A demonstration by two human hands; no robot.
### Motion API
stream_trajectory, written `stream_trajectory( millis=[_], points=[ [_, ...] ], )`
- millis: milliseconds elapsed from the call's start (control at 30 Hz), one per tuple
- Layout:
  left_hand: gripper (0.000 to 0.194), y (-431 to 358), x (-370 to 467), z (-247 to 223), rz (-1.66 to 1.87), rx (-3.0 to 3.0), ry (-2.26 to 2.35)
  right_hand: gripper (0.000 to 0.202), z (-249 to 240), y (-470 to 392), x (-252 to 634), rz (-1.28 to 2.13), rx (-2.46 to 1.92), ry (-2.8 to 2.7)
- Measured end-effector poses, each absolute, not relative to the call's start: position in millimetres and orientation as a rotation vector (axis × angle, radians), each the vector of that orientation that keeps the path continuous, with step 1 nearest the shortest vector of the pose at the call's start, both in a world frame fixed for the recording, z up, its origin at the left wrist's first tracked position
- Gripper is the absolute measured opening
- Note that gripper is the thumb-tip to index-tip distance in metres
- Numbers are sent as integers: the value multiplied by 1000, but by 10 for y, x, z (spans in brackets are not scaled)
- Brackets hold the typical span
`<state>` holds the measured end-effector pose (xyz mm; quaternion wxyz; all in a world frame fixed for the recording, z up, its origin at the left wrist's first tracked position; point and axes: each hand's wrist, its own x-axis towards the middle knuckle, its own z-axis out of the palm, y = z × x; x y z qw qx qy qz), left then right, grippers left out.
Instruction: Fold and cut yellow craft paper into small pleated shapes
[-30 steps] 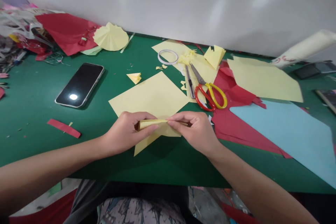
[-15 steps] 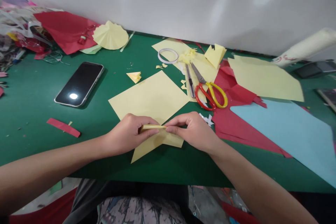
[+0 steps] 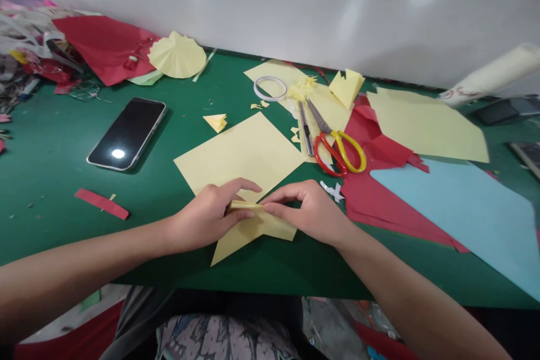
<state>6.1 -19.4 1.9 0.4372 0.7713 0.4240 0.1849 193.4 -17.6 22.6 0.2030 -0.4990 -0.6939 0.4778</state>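
Note:
Between my hands is a piece of pale yellow paper (image 3: 248,232), its upper edge rolled or folded into a narrow band and its two lower corners hanging toward me. My left hand (image 3: 214,211) grips the band's left end, thumb in front and index finger lifted off it. My right hand (image 3: 306,211) pinches the band's right end between thumb and fingertips. Just beyond my hands, a flat yellow sheet (image 3: 242,152) lies on the green table (image 3: 177,267), its near edge partly hidden by them.
Scissors (image 3: 337,152), a craft knife (image 3: 306,129) and a tape roll (image 3: 270,89) lie beyond my right hand. Red paper (image 3: 375,202) and a blue sheet (image 3: 459,197) spread at right. At left are a phone (image 3: 126,135), a red strip (image 3: 102,203) and a pleated yellow fan (image 3: 178,56).
My left index finger has lifted off the rolled band and stretched out. The right hand still pinches it, its fingertips shifted slightly left. The paper's lower corners have dropped slightly.

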Motion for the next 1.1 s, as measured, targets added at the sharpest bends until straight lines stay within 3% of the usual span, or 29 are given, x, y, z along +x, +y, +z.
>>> stream_trajectory(
  millis=[267,567,900,1100],
  points=[
    [43,-209,69,5,428,1896,935,10,231,-183,1916,1367,-1449,-2028],
    [42,-215,68,6,375,1957,964,8,232,-197,1893,1385,-1538,-2068],
    [36,-201,75,-7,422,2008,1011,9,215,-211,1884,1339,-1517,-2014],
    [15,-181,60,9,440,2060,1089,11,203,-215,1907,1208,-1477,-2034]
  ],
)
